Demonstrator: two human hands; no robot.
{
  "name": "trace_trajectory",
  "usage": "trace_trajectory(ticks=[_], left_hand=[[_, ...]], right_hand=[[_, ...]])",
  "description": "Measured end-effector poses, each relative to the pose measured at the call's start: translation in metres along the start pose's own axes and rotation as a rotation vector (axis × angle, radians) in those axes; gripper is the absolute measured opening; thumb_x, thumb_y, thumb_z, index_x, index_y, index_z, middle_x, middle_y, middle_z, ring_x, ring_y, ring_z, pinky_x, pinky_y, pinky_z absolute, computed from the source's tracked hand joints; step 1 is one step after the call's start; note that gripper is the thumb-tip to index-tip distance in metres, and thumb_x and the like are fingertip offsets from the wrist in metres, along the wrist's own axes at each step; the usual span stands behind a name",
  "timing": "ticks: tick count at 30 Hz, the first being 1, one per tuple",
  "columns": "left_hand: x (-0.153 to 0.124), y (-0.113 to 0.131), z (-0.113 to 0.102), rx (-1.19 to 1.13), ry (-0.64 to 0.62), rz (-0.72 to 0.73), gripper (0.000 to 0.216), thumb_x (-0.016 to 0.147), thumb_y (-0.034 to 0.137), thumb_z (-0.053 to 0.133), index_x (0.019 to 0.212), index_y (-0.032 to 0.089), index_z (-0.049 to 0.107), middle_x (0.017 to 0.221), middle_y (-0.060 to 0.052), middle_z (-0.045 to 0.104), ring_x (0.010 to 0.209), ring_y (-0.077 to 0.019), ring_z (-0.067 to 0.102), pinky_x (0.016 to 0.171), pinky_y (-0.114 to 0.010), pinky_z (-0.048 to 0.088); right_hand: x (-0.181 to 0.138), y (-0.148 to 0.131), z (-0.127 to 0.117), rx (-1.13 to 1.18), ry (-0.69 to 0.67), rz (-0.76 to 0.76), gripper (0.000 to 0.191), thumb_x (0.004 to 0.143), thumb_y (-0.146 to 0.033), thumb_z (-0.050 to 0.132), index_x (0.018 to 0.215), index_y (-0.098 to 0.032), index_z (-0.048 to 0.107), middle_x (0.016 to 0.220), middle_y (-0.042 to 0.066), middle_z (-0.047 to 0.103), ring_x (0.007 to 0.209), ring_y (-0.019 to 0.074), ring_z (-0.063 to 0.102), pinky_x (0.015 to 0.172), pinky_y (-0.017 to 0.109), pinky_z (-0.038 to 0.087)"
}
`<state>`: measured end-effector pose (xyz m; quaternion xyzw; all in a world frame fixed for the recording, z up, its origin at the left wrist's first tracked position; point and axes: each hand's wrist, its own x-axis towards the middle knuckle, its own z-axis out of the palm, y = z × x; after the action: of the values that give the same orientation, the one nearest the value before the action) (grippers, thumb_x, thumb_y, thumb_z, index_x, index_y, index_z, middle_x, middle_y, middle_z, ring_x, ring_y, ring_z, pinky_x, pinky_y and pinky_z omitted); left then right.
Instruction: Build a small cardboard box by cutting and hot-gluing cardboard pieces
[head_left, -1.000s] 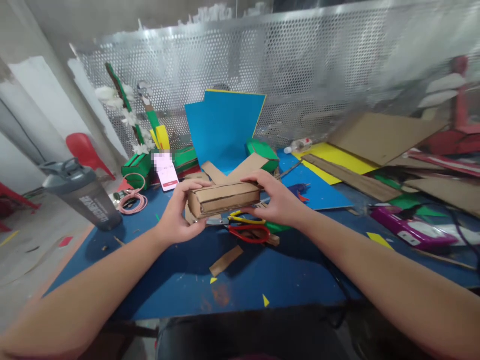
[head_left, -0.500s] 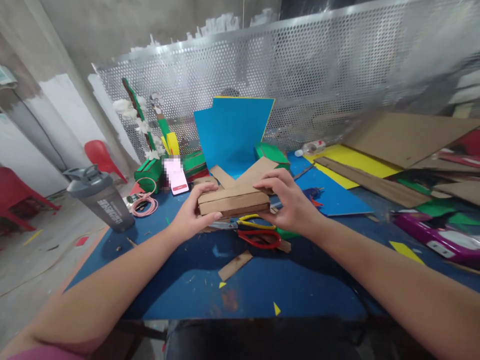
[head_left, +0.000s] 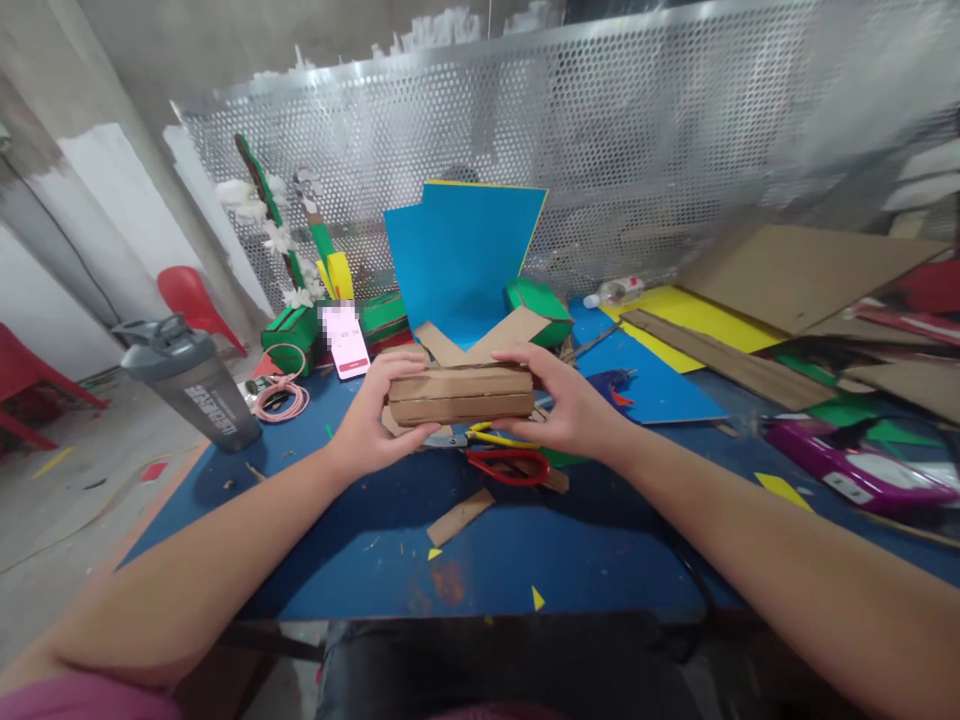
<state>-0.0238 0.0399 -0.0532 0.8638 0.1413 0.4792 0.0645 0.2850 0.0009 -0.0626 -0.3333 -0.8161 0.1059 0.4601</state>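
A small brown cardboard box [head_left: 462, 394] is held above the blue table [head_left: 337, 570], its long edge facing me. My left hand [head_left: 384, 412] grips its left end, thumb below and fingers over the top. On the right end, my right hand [head_left: 559, 405] is closed in a similar way. Beneath the box lie scissors [head_left: 510, 466] with red and yellow handles, partly covered. Behind it, cardboard strips [head_left: 511, 333] cross at angles. A loose cardboard piece [head_left: 461, 516] rests nearer to me.
To the left stand a grey shaker bottle [head_left: 193, 385], a pink cable coil [head_left: 282, 398] and a lit phone [head_left: 345, 342]. Blue boards [head_left: 469, 260] lean at the back. At right are a purple power strip [head_left: 847, 465], a hot glue gun [head_left: 611, 388] and cardboard sheets [head_left: 802, 275].
The box has tilted so that more of its long front side faces me. My right fingers have flattened along its end. The whole view has shifted slightly.
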Motion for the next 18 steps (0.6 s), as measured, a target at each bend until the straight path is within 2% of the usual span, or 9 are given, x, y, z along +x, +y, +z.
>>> trace_trajectory(ticks=[2,4,7,9,11,13,14,16,18], left_hand=[[-0.001,0.001,0.001,-0.024,0.017,-0.083,0.074,0.091,0.047,0.089,0.153,0.028,0.052,0.147,-0.017,0.067,0.14,-0.0343,0.067,0.117,-0.051,0.058],[-0.001,0.002,0.0,-0.082,-0.014,-0.225,0.08,0.089,0.05,0.089,0.155,0.028,0.05,0.149,-0.017,0.067,0.137,-0.034,0.069,0.112,-0.048,0.061],[0.0,0.002,-0.001,-0.14,-0.172,-0.47,0.072,0.086,0.048,0.089,0.147,0.026,0.059,0.137,-0.013,0.075,0.117,-0.0308,0.078,0.095,-0.044,0.067],[0.001,-0.001,-0.002,-0.145,-0.253,-0.588,0.067,0.083,0.047,0.089,0.141,0.025,0.064,0.127,-0.011,0.078,0.103,-0.0284,0.079,0.086,-0.043,0.068],[0.003,-0.003,-0.002,-0.138,-0.247,-0.638,0.066,0.081,0.047,0.089,0.138,0.024,0.065,0.125,-0.01,0.078,0.102,-0.0283,0.079,0.085,-0.043,0.068],[0.004,-0.005,-0.002,-0.123,-0.19,-0.654,0.065,0.08,0.047,0.087,0.137,0.024,0.065,0.129,-0.011,0.077,0.107,-0.0288,0.078,0.089,-0.043,0.067],[0.005,-0.006,-0.002,-0.111,-0.164,-0.657,0.065,0.08,0.048,0.086,0.136,0.023,0.065,0.131,-0.011,0.076,0.109,-0.0291,0.077,0.09,-0.042,0.067],[0.006,-0.007,-0.002,-0.082,-0.137,-0.663,0.065,0.082,0.05,0.084,0.137,0.023,0.064,0.136,-0.011,0.074,0.113,-0.0294,0.076,0.091,-0.041,0.066],[0.007,-0.009,-0.003,-0.038,-0.156,-0.685,0.065,0.083,0.052,0.084,0.137,0.024,0.065,0.134,-0.012,0.075,0.109,-0.0292,0.076,0.086,-0.04,0.065]], right_hand=[[0.0,-0.001,0.001,0.014,0.009,0.019,0.069,0.088,-0.055,0.089,0.146,-0.027,0.061,0.142,0.016,0.072,0.127,0.0378,0.074,0.094,0.048,0.068],[0.001,-0.002,0.001,0.01,0.014,0.057,0.071,0.087,-0.055,0.09,0.146,-0.027,0.061,0.142,0.017,0.072,0.125,0.0371,0.075,0.094,0.048,0.068],[0.003,-0.004,-0.005,-0.06,-0.011,0.168,0.08,0.083,-0.059,0.09,0.149,-0.026,0.059,0.144,0.018,0.072,0.119,0.0365,0.076,0.092,0.049,0.067],[0.006,-0.006,-0.019,-0.141,-0.055,0.271,0.077,0.081,-0.065,0.088,0.142,-0.023,0.064,0.137,0.018,0.076,0.109,0.0348,0.078,0.086,0.047,0.066],[0.009,-0.007,-0.042,-0.274,-0.085,0.39,0.057,0.085,-0.071,0.081,0.115,-0.022,0.073,0.115,0.015,0.081,0.096,0.0316,0.077,0.08,0.043,0.063],[0.007,-0.006,-0.069,-0.473,-0.076,0.561,0.046,0.094,-0.07,0.07,0.091,-0.024,0.073,0.096,0.011,0.082,0.087,0.0288,0.075,0.077,0.041,0.058],[0.004,-0.005,-0.081,-0.594,-0.074,0.692,0.046,0.095,-0.07,0.067,0.087,-0.025,0.073,0.094,0.012,0.082,0.086,0.03,0.075,0.073,0.04,0.055],[-0.007,-0.002,-0.097,-0.758,-0.173,0.932,0.05,0.09,-0.074,0.069,0.08,-0.025,0.071,0.095,0.016,0.082,0.093,0.0363,0.075,0.071,0.042,0.052],[-0.02,0.004,-0.099,-0.763,-0.214,1.024,0.049,0.083,-0.073,0.076,0.076,-0.024,0.071,0.093,0.019,0.082,0.094,0.0404,0.076,0.073,0.044,0.053]])
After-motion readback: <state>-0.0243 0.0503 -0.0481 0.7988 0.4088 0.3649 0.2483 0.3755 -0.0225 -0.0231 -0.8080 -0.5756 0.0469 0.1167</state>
